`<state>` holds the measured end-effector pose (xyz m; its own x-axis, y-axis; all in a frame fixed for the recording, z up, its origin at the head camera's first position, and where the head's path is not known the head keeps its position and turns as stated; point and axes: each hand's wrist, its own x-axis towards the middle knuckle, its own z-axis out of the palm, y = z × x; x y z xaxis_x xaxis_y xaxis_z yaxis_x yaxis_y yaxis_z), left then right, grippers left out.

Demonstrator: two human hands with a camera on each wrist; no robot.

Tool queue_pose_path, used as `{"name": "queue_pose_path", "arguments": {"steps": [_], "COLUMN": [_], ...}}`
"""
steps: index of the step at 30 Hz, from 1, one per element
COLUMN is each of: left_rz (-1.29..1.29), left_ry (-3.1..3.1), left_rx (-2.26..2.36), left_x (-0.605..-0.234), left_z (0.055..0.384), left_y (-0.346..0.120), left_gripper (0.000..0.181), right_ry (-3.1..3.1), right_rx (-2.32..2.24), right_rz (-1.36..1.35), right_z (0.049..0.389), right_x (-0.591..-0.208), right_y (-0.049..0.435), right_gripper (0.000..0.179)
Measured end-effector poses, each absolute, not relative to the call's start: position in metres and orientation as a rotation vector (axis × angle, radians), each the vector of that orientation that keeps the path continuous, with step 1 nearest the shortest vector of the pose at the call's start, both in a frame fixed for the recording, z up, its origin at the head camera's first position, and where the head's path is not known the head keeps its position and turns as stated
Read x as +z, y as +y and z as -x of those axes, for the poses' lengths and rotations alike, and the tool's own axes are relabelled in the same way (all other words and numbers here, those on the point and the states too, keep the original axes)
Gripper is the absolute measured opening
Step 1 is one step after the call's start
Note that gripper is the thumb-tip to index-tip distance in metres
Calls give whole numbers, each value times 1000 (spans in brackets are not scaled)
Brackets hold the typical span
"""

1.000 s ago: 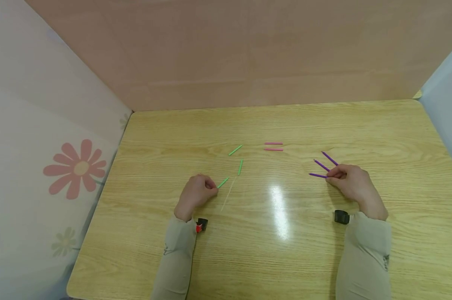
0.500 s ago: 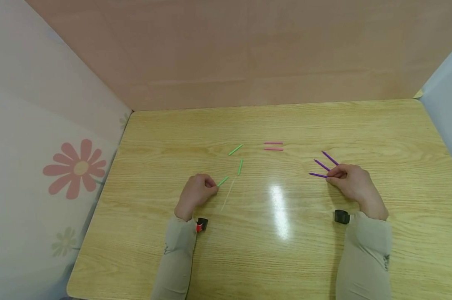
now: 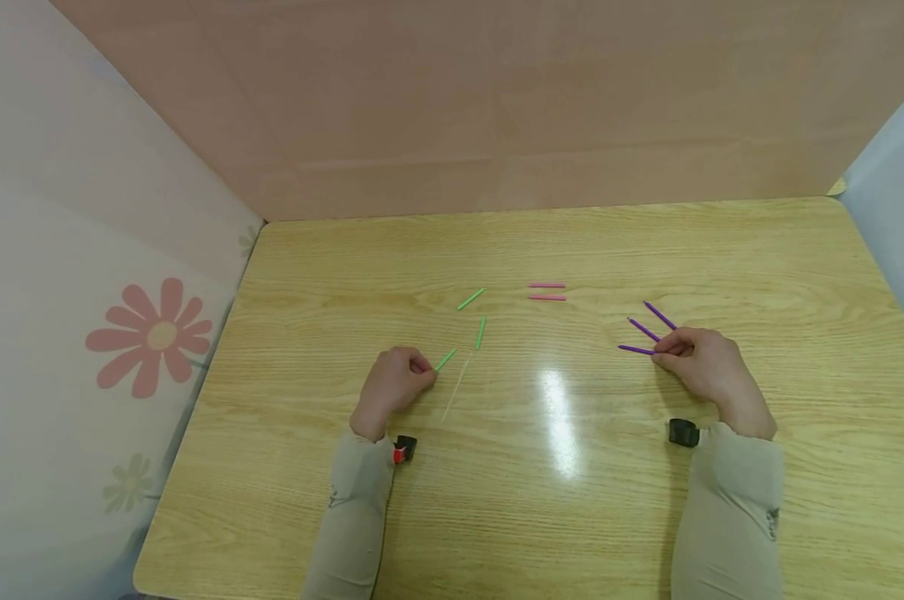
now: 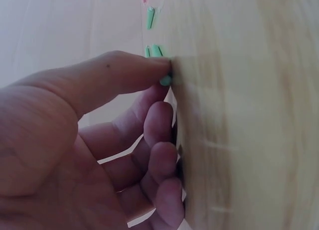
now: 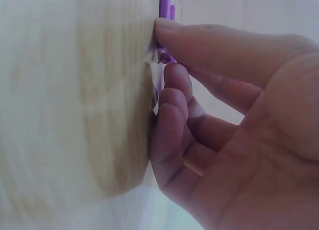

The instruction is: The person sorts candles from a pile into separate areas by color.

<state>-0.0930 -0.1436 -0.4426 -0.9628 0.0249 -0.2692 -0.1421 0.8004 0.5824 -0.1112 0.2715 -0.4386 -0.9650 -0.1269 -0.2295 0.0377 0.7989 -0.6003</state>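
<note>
In the head view my left hand [image 3: 395,383] pinches the near end of a thin, candle-like green stick [image 3: 446,360] between thumb and index finger, low at the tabletop. Two more green sticks [image 3: 481,333] lie beyond it, slanted different ways. On the right, my right hand [image 3: 702,367] holds the end of the lowest purple stick [image 3: 636,350] with thumb and fingertips. Two other purple sticks [image 3: 659,315] fan out just above, their near ends right at the fingers. In the right wrist view, the thumb [image 5: 199,38] presses over a purple stick [image 5: 165,3], the other fingers curled.
Two pink sticks [image 3: 546,297] lie parallel at the back middle of the wooden table [image 3: 496,517]. A pale thin line [image 3: 457,387] runs on the tabletop beside the green sticks. A pinkish panel [image 3: 496,108] stands behind the table, and a flower-patterned wall [image 3: 47,292] on the left.
The green stick in my left fingers has shifted slightly away from me. My right hand and the purple sticks stay in place.
</note>
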Motion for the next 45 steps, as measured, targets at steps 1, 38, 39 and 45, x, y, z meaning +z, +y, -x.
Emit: {"name": "queue_pose_path", "arguments": {"steps": [1,38,39,45], "left_rz": [92,-5,2,125], "left_ry": [2726,2794,2785,2631], "left_rx": [910,1289,1325,1487], "left_x": [-442,-425,-424,-427], "left_z": [93,123,128,150], "left_y": [-143,-154,-154,-153], "left_gripper": [9,19,20,25], "right_ry": [2731,2720,2721,2721], "right_rx": [-918,-929,-930,-934], "right_rz": [71,60,61,62], "right_z": [111,110,110,110], "right_x": [-438,-440,-440,-439], "right_y": [272,272,272,272], "right_gripper": [22,23,23,23]}}
